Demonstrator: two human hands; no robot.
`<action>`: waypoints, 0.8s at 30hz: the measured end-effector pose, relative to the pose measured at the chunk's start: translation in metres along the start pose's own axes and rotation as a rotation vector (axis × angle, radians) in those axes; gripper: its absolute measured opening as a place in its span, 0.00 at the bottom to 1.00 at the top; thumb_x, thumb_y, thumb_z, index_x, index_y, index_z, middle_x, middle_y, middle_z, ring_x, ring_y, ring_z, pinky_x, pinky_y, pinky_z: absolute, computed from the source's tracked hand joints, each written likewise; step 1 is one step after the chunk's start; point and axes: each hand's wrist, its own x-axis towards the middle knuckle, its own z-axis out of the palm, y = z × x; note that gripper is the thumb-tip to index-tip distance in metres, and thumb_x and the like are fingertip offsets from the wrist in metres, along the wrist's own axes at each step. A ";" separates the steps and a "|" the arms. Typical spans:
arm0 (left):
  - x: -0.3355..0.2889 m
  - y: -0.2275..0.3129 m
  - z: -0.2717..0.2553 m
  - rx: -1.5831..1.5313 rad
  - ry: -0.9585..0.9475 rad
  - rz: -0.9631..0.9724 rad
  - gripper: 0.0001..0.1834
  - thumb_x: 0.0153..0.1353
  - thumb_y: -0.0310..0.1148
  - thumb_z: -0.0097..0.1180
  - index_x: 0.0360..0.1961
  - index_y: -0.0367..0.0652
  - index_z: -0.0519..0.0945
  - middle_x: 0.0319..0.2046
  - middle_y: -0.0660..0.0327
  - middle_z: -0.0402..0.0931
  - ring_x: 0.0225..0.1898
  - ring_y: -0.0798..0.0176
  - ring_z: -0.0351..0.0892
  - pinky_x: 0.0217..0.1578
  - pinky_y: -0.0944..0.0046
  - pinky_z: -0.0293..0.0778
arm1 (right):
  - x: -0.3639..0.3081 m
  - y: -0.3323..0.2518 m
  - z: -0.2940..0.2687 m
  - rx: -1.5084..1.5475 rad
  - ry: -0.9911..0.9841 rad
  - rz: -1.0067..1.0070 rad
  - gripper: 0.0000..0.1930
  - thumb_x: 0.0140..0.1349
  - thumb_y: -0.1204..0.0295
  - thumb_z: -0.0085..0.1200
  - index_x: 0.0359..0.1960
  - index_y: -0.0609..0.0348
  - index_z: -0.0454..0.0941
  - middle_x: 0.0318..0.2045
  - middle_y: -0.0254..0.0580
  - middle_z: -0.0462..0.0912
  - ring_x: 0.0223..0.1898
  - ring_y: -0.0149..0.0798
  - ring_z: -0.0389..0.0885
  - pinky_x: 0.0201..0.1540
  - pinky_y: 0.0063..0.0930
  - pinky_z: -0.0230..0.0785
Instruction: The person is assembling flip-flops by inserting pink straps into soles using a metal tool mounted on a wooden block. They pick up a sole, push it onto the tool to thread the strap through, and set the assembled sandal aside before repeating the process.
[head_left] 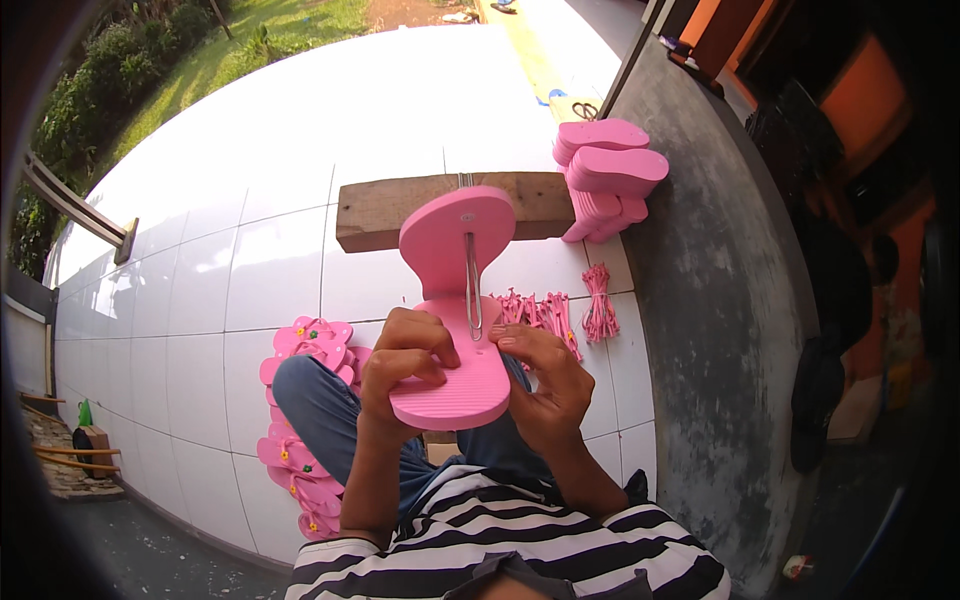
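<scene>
A pink flip-flop sole [452, 385] is bent sharply, its toe part rising against a wooden beam and its ribbed heel part tilted toward me. A long metal wire loop [472, 290] passes through the toe hole, and its rounded end lies close to a small hole in the sole. My left hand [405, 365] is closed on the sole's left edge, fingers curled over the top. On the right edge, my right hand [545, 375] grips the sole, fingertips near the loop's end; its thumb is partly hidden.
The wooden beam [375, 215] lies beyond the sole. Stacked pink soles [615, 170] stand at right, scissors [585, 112] behind them. Bundled pink straps [600, 305] lie on the white tiles. Finished pink flip-flops [290, 455] sit left of my knee. A grey ledge [710, 250] runs along the right.
</scene>
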 end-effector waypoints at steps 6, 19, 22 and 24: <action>0.008 -0.005 -0.003 -0.027 0.051 -0.051 0.22 0.48 0.33 0.72 0.38 0.45 0.70 0.36 0.53 0.77 0.38 0.56 0.74 0.43 0.57 0.71 | 0.006 0.002 0.007 0.083 0.043 0.019 0.13 0.53 0.82 0.67 0.39 0.62 0.80 0.43 0.49 0.85 0.46 0.43 0.86 0.50 0.33 0.79; 0.058 -0.034 0.033 0.640 0.311 -0.282 0.38 0.56 0.37 0.70 0.62 0.45 0.60 0.73 0.44 0.37 0.73 0.45 0.44 0.64 0.49 0.61 | 0.052 0.024 0.032 0.007 0.137 0.289 0.04 0.59 0.80 0.63 0.35 0.65 0.80 0.35 0.43 0.79 0.35 0.36 0.85 0.36 0.27 0.80; 0.051 -0.043 0.033 0.445 0.355 -0.262 0.35 0.59 0.34 0.68 0.62 0.44 0.61 0.71 0.48 0.42 0.70 0.50 0.53 0.58 0.55 0.71 | 0.057 0.031 0.032 0.053 0.129 0.268 0.05 0.61 0.78 0.62 0.34 0.64 0.78 0.33 0.44 0.78 0.32 0.37 0.85 0.30 0.26 0.80; 0.048 -0.041 0.033 0.326 0.394 -0.378 0.38 0.60 0.32 0.66 0.66 0.42 0.57 0.69 0.51 0.48 0.65 0.55 0.62 0.57 0.57 0.75 | 0.050 0.042 0.041 0.024 0.121 0.221 0.05 0.60 0.78 0.62 0.35 0.65 0.79 0.32 0.43 0.78 0.32 0.35 0.84 0.32 0.25 0.79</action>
